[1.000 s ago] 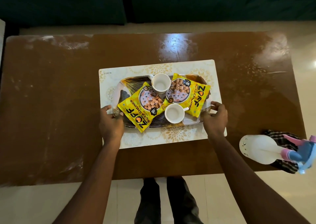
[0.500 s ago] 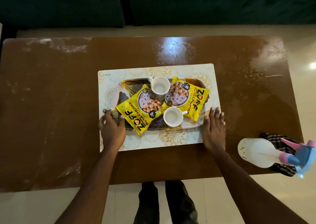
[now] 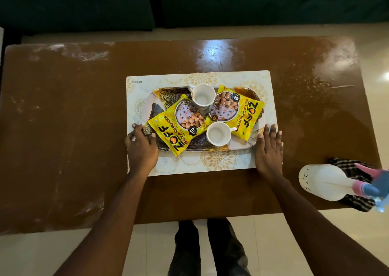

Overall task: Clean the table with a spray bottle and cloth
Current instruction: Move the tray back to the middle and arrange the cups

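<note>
Fingers (image 3: 135,128) of my left hand (image 3: 142,149) are bent round the near left corner of the tray (image 3: 166,92), thumb on its rim, so that hand grips it. My right hand (image 3: 269,151) lies flat, its fingers (image 3: 272,132) straight on the edge of the mat (image 3: 210,164) just beside the tray's right end, holding nothing.

Neither hand has the bottle (image 3: 322,181) yet. It lies on its side to the right of my right hand, near that corner of the table (image 3: 63,128), base toward my hand and trigger head pointing away. It rests on the cloth (image 3: 355,168), which shows past it and under it.

I judge the bottle to be smooth plastic and fairly light, though I cannot tell how full it is. Being round, it may roll, so I would take it by the neck below the trigger. The cloth looks soft and limp, and it is pinned under the bottle, so the bottle comes up first.

The table is glossy, with pale streaks to the left of my left hand and specks beyond my right.

Between my hands the tray sits on the mat, carrying two cups (image 3: 201,96) and two packets (image 3: 179,128). The cups look breakable and stand loose, so I would keep the tray level, with a hand at each end.
</note>
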